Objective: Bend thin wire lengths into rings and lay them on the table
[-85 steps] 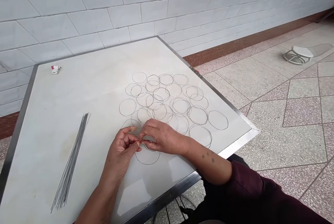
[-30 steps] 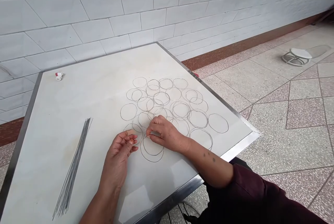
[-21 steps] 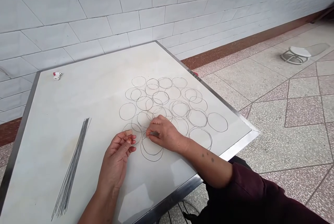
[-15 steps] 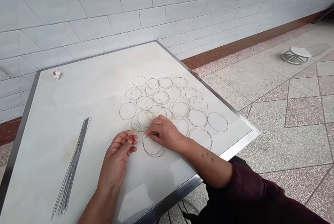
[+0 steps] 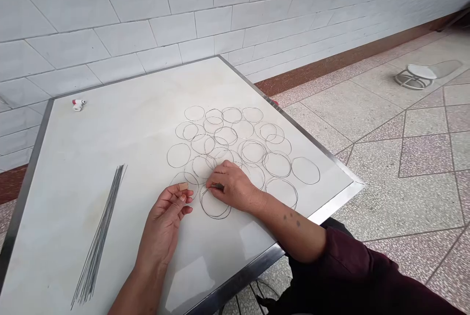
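Right hand (image 5: 233, 185) pinches overlapping wire loops (image 5: 216, 218) at their far edge, apparently steadying them against the tabletop (image 5: 125, 133). Left hand (image 5: 164, 213), just left of the loops, is curled (whether it grips anything, cannot tell). Loose rings (image 5: 224, 145) lie flat, mostly beyond the loops, presumably to limit tangling; straight wires (image 5: 100, 234) lie bundled, well left.
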`<state>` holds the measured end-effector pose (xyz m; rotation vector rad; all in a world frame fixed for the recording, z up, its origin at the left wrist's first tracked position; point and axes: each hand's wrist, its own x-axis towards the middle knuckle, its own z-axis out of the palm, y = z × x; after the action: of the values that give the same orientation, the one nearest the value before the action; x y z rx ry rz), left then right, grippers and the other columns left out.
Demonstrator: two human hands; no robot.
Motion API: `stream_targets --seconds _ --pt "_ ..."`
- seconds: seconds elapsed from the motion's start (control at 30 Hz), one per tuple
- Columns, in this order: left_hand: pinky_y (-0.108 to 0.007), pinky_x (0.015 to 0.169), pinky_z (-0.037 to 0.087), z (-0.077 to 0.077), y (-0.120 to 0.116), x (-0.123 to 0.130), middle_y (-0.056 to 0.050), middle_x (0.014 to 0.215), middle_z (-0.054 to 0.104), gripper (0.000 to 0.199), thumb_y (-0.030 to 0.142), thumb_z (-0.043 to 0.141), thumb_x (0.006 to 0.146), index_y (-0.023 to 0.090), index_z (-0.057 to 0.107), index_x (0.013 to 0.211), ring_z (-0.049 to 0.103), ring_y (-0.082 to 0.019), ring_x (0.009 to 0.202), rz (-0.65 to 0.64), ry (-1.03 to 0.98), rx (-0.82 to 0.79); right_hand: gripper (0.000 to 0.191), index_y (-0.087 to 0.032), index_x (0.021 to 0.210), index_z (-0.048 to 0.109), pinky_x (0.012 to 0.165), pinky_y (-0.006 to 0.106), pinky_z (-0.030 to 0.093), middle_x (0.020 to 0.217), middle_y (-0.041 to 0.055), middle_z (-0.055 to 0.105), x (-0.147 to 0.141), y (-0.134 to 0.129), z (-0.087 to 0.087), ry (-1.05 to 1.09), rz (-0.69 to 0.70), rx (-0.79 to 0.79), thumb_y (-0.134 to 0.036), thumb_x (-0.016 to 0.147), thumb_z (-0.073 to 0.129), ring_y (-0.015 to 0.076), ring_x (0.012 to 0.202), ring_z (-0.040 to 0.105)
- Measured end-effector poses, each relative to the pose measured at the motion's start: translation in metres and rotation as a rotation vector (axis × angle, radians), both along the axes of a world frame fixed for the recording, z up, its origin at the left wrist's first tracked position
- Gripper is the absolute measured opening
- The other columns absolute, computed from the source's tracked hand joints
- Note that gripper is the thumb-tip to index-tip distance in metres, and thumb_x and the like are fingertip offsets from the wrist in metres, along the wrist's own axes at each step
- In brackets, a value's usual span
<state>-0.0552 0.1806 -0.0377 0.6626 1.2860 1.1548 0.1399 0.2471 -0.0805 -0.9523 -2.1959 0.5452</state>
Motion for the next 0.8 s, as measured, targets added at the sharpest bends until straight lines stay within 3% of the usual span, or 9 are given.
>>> stream_targets --seconds 0.27,0.47,0.57,0.67,0.8 --pt "-0.029 0.075 0.048 -0.002 0.0 -0.001 -0.007 0.104 0.067 0.035 0.038 0.073 0.077 0.02 0.067 0.106 0.059 -0.02 0.096 -0.019 0.105 0.024 0.018 -0.02 0.091 0.069 0.071 0.03 0.046 0.083 0.0041 0.065 0.003 0.004 0.001 0.107 -0.182 0.034 -0.007 0.083 0.06 0.0198 0.083 0.048" --pt "-0.033 0.078 0.05 0.0 -0.001 0.003 -0.006 0.103 0.068 0.042 0.04 0.071 0.077 0.023 0.062 0.114 0.062 -0.021 0.093 -0.084 0.483 0.13 0.015 -0.022 0.093 0.068 0.077 0.032 0.048 0.085 0.0028 0.064 0.004 0.004 0.011 0.286 -0.246 -0.056 -0.012 0.089 0.057 0.0186 0.087 0.053" --pt "-0.032 0.07 0.05 0.0 -0.004 0.007 -0.004 0.098 0.069 0.044 0.042 0.069 0.077 0.024 0.06 0.117 0.063 -0.02 0.084 -0.141 0.65 0.173 0.013 -0.022 0.098 0.066 0.077 0.03 0.05 0.086 0.0016 0.061 0.007 0.004 0.018 0.488 -0.305 -0.164 -0.019 0.091 0.056 0.0154 0.083 0.056" --pt "-0.031 0.064 0.049 -0.003 -0.004 0.012 -0.001 0.091 0.069 0.044 0.039 0.067 0.078 0.027 0.058 0.119 0.061 -0.018 0.073 -0.207 0.829 0.297 0.012 -0.023 0.102 0.064 0.074 0.028 0.05 0.089 0.001 0.058 0.011 0.005 0.025 0.646 -0.339 -0.251 -0.024 0.092 0.057 0.0126 0.078 0.055" --pt "-0.035 0.073 0.051 -0.009 -0.008 0.02 0.001 0.083 0.069 0.036 0.033 0.062 0.082 0.026 0.061 0.117 0.062 -0.019 0.076 -0.306 0.995 0.515 0.013 -0.023 0.103 0.062 0.072 0.028 0.05 0.09 0.0009 0.056 0.016 0.001 0.036 0.708 -0.326 -0.317 -0.028 0.092 0.056 0.0127 0.078 0.054"
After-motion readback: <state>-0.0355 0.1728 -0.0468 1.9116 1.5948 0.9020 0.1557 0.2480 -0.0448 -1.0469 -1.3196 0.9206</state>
